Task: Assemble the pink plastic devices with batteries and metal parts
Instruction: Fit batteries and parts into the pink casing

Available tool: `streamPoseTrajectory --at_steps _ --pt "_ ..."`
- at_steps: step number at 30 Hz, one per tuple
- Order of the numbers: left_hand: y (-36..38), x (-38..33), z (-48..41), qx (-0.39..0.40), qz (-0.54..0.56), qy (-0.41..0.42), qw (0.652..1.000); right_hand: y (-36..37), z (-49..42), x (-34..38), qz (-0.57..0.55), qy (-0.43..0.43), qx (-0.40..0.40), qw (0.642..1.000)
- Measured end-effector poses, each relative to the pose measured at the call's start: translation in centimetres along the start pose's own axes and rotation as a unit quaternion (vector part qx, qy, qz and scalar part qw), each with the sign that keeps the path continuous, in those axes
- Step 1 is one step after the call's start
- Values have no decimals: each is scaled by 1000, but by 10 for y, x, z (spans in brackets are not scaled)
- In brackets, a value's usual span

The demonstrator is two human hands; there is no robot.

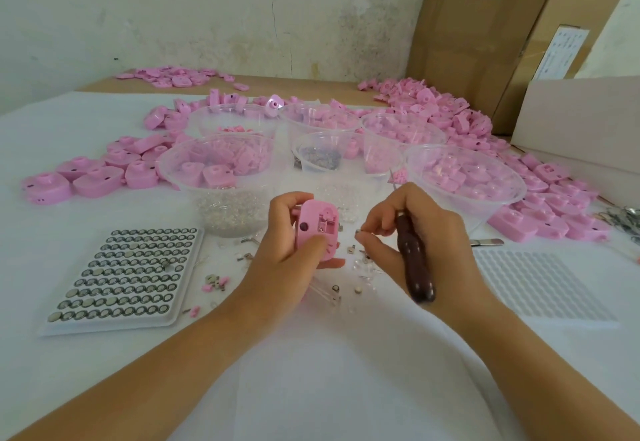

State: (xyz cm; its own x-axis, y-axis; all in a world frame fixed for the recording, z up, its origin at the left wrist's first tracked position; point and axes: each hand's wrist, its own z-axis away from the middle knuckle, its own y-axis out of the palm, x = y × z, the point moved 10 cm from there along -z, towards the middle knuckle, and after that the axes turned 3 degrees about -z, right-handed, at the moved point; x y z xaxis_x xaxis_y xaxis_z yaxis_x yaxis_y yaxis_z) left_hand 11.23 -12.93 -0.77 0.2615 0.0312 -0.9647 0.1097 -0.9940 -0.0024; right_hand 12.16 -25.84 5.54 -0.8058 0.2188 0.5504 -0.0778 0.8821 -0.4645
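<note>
- Head view: the pink device (317, 229) is held upright in the left hand (294, 246), above the near middle of the white table (311, 371). Its open compartment faces the camera.
- The left fingers curl round the device's far and left side, and the thumb presses across its lower front. The grip looks firm.
- The device's long axis runs roughly near to far, leaning a little to the right.
- The right hand (415, 233) is just right of the device and does not touch it. Thumb and forefinger pinch what looks like a small metal part (359, 232), while the other fingers curl round a brown-handled tool (415, 267) whose thin tip points far.
- The open compartment lies directly left of the pinched part, at about the same height, across a short gap. A leftward carry by the right hand seems to be what is called for.
- Loose small parts (353, 250) lie on the table under the gap. A battery tray (124, 274) is near left, clear bowls (464, 177) of pink pieces are farther off, and an empty moulded tray (540, 285) is near right.
- The compartment's contents are too small to read, so I cannot tell whether a battery is seated. The part's shape is unclear.
</note>
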Motion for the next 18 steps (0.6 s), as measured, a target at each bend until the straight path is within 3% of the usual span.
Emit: streamPoseTrajectory --at_steps 9,18 --pt "8 -9 2 22 -29 81 996 16 3 18 68 -81 -27 994" --pt "8 -8 2 21 -46 86 995 32 4 42 171 -174 43 969"
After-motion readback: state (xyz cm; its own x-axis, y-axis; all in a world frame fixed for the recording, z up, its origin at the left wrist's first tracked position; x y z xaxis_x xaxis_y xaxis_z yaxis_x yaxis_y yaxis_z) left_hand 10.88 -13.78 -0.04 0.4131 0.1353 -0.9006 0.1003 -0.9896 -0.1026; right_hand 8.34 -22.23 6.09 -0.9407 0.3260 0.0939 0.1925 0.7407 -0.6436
